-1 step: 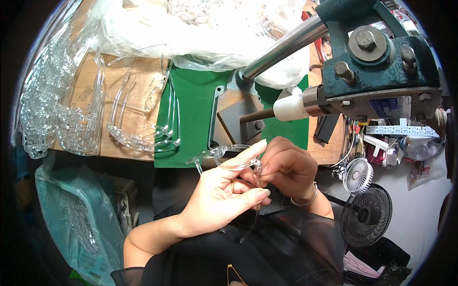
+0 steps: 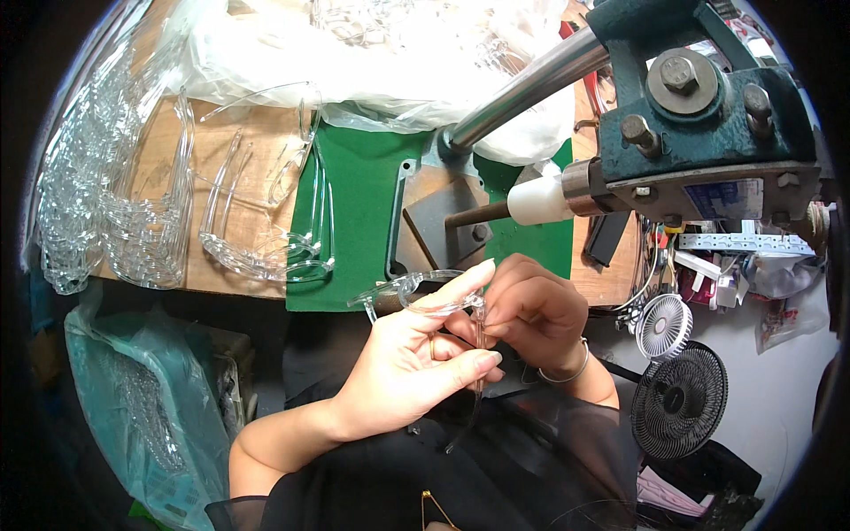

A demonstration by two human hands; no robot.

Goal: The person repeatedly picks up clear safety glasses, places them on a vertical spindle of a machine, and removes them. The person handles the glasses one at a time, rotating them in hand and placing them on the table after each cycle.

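Clear plastic eyeglass frames [image 2: 427, 307] are held between my two hands, in front of the table's near edge. My left hand [image 2: 409, 367] is closed on them, its fingers behind the rim and its thumb against the temple arm that hangs down. Beside the hinge corner, my right hand [image 2: 537, 310] pinches with thumb and forefinger; its other fingers are curled. Whether a small part sits in that pinch is hidden. On the table to the left lie a few more clear frames [image 2: 232, 257], and a dense stack of similar clear frames [image 2: 146, 234] stands farther left.
A dark green hand press [image 2: 708, 133] with a white collar [image 2: 537, 202] reaches over a green mat [image 2: 354, 159]. White plastic bagging [image 2: 266, 62] covers the back. A teal bag-lined bin [image 2: 133, 389] stands lower left; two fans [image 2: 678, 400] are at right.
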